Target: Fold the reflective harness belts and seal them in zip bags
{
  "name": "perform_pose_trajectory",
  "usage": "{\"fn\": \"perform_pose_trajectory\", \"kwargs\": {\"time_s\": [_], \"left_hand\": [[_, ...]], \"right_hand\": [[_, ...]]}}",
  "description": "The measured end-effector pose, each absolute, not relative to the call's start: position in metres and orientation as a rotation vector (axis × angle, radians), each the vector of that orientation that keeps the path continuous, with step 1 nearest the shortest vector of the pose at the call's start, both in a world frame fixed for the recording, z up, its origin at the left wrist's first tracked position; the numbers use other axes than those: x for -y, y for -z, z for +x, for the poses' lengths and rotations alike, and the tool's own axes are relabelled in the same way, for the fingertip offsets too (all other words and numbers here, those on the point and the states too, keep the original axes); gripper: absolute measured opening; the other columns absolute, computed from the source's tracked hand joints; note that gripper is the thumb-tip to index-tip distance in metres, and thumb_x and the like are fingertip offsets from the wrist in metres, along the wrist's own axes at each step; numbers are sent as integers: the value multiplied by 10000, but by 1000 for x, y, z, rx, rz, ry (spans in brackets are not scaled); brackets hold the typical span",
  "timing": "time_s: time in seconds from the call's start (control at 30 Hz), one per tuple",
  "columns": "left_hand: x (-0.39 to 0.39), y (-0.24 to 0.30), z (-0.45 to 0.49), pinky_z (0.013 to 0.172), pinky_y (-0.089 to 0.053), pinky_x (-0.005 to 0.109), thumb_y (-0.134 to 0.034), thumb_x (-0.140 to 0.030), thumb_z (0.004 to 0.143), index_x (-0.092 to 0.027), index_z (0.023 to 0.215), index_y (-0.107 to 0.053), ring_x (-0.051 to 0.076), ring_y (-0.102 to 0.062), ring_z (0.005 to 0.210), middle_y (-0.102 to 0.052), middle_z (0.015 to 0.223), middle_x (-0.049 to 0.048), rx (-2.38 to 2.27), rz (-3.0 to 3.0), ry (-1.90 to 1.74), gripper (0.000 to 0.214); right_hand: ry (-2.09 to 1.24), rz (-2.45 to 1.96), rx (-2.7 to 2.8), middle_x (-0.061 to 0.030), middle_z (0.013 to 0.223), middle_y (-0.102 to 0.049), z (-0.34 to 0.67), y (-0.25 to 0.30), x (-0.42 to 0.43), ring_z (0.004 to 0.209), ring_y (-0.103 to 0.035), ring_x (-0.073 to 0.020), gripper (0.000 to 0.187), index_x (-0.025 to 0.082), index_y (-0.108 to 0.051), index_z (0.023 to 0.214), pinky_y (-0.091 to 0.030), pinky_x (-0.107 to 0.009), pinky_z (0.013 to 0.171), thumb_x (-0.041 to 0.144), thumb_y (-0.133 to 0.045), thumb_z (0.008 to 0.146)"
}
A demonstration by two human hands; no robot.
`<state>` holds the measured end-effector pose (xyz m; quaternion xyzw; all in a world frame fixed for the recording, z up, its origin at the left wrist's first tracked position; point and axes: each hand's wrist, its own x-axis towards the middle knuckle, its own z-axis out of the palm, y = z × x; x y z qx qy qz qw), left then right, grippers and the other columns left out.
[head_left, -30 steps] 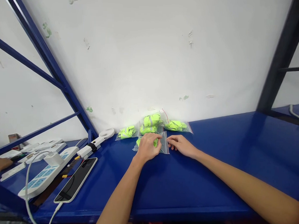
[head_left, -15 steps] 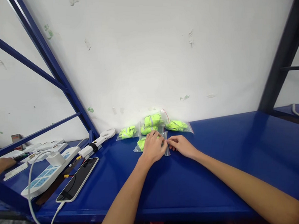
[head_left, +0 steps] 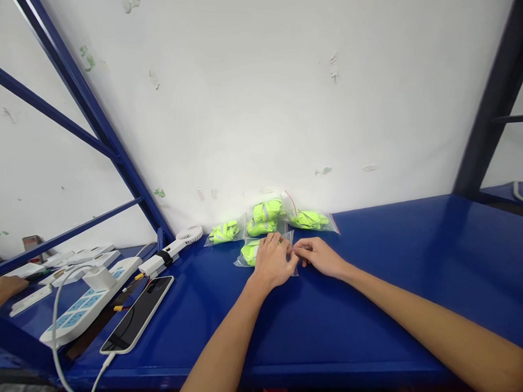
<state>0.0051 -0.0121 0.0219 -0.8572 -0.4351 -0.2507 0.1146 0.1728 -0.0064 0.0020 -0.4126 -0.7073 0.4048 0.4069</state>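
A clear zip bag [head_left: 248, 253] with a folded neon-yellow reflective vest or strap inside lies flat on the blue table. My left hand [head_left: 276, 260] rests over its right half, fingers curled, with thumb and forefinger at the bag's right edge. From the right, my right hand [head_left: 318, 256] pinches that same edge, its fingertips almost touching my left thumb. My left hand covers much of the bag. Just behind it, against the wall, are similar bags: a stacked pair [head_left: 264, 215] in the middle, one bag [head_left: 224, 231] to the left and another bag [head_left: 310, 219] to the right.
On the left are a white handheld fan [head_left: 189, 234], a phone [head_left: 139, 312] on a charging cable and a power strip [head_left: 87, 307]. Another person's hand [head_left: 4, 291] is at the far left beyond the blue frame [head_left: 126, 171]. A white wall [head_left: 292, 104] stands behind.
My left hand has shifted slightly right along the bag, bringing its thumb closer to my right fingertips. My right hand stays at the bag's edge.
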Motion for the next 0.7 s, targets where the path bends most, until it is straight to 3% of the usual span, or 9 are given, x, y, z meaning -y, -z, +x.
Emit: {"fn": "perform_pose_trajectory", "kwargs": {"time_s": [0.23, 0.37, 0.47, 0.7], "left_hand": [[12, -18, 9, 862, -397, 394, -573, -202, 771, -199, 692, -531, 246, -495, 1008, -583, 983, 59, 1318, -2499, 848, 90], [16, -19, 15, 928, -366, 415, -581, -173, 742, -198, 687, -517, 251, -485, 1029, -583, 1025, 61, 1316, -2430, 960, 88], [17, -27, 13, 924, -356, 414, -550, -127, 727, -201, 720, -508, 235, -498, 960, -580, 944, 52, 1355, -2325, 1070, 85], [-1, -37, -34, 852, -388, 368, -378, -264, 907, -199, 853, -531, 226, -525, 911, -598, 913, 73, 1431, -2116, 1365, 175]], "right_hand": [[-922, -1093, 1783, -15, 638, -631, 170, -2, 5, 574, -588, -151, 135, 168, -615, 716, -459, -256, 590, 222, -499, 760], [-808, -1166, 1811, 13, 570, -567, 169, -6, 4, 542, -527, -134, 114, 181, -562, 643, -393, -243, 549, 190, -471, 711], [-673, -1271, 1827, 29, 520, -500, 169, -9, 5, 519, -461, -124, 132, 196, -480, 553, -319, -244, 518, 200, -510, 681], [-372, -1350, 1875, 7, 659, -595, 175, -7, 9, 629, -525, -153, 12, 205, -563, 688, -328, -256, 600, 211, -553, 687]]}}
